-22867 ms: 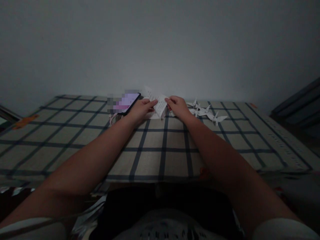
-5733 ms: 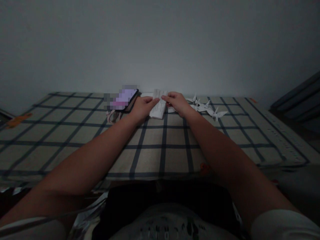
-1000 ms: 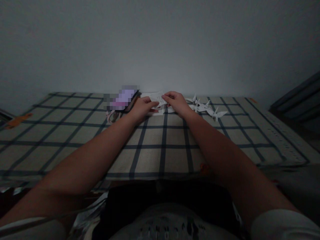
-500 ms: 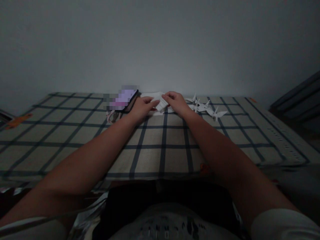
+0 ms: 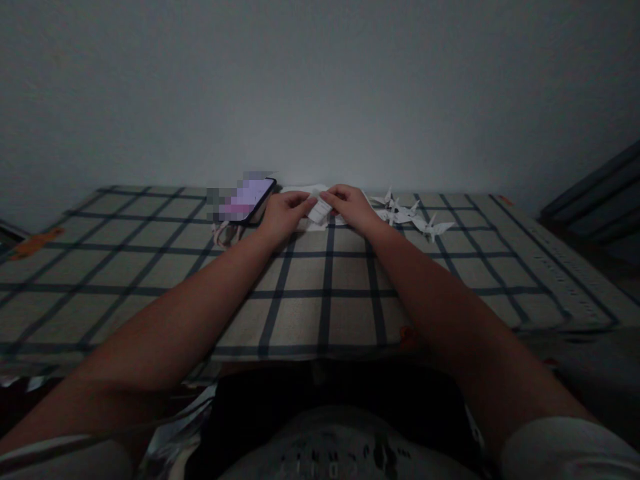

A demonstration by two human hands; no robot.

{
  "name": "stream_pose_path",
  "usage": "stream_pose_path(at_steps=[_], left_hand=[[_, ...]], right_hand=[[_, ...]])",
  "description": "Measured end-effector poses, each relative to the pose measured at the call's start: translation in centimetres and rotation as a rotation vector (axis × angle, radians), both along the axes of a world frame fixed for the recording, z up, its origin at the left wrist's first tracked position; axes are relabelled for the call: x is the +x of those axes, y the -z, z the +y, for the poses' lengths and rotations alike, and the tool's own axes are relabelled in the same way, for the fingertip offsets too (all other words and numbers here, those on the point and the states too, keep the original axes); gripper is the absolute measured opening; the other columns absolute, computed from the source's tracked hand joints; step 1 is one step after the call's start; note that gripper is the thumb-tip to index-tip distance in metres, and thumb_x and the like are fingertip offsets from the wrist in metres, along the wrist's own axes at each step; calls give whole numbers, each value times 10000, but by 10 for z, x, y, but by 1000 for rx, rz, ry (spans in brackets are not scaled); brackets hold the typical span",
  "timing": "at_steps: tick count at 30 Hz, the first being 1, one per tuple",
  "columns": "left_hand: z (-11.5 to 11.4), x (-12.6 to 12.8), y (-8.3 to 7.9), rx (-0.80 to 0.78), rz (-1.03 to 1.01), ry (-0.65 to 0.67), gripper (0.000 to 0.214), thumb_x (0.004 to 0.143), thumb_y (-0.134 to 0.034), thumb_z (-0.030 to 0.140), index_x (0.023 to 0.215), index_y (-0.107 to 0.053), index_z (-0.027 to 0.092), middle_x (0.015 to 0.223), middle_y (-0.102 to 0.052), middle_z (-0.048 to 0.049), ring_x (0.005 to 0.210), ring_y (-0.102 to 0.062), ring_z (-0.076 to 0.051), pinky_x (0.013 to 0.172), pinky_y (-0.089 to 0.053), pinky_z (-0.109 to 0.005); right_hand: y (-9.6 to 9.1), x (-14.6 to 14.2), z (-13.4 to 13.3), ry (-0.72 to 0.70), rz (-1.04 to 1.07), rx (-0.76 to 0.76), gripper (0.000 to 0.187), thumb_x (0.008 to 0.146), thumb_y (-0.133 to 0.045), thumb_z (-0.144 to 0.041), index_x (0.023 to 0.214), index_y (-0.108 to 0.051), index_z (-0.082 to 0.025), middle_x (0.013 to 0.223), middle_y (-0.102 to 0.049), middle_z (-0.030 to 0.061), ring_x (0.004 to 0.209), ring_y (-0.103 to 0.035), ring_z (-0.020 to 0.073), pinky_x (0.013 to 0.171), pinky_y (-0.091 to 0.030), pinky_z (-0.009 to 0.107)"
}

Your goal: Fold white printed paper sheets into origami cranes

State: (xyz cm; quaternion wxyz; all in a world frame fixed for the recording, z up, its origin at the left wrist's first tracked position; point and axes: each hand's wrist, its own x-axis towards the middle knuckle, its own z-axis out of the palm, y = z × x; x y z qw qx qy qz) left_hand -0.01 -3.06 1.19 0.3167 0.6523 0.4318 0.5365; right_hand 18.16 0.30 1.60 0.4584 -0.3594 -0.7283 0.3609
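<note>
At the far edge of a desk covered in a checked cloth, close to the bare wall, a person's left hand and right hand meet over a small folded piece of white paper. Each grip is pinched narrow on the paper, fingertips at its opposite edges, and the sheet sits just above or on other white paper lying flat beneath; in the dim light it is hard to say which. The paper looks very light, thin and limp until creased, easy to tear or crumple, so it would best be taken at its folded edges and corners with fingertip pressure only. Both forearms stretch straight forward and converge, wrists low to the cloth, palms turned down and inward. A phone with a lit screen lies just left of the left hand, and a cluster of finished paper cranes rests just right of the right hand.
</note>
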Motion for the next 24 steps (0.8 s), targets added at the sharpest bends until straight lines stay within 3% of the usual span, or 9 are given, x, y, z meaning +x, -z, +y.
stream_pose_path(at_steps=[7, 17, 24], left_hand=[[2, 1, -3, -54, -154, -44, 247, 757, -722, 384, 847, -696, 155, 809, -697, -47, 753, -624, -165, 716, -491, -273], [2, 1, 0, -25, -127, -105, 293, 706, -768, 404, 860, -708, 163, 808, -691, -37, 702, -586, -147, 637, -440, -246], [3, 0, -2, -13, -102, -112, 257, 744, -740, 393, 842, -717, 156, 821, -705, -54, 756, -618, -162, 703, -472, -266]], right_hand=[[3, -1, 4, -11, -4, -71, 234, 843, -663, -394, 772, -618, -175, 700, -622, 1, 612, -544, 102, 598, -440, 239], [6, 3, 5, -29, -89, 0, 284, 826, -665, -418, 718, -579, -170, 642, -568, -19, 591, -478, 92, 561, -333, 241], [1, 1, 1, -43, -52, -69, 262, 842, -659, -383, 715, -583, -167, 654, -582, -16, 592, -506, 91, 586, -394, 240]])
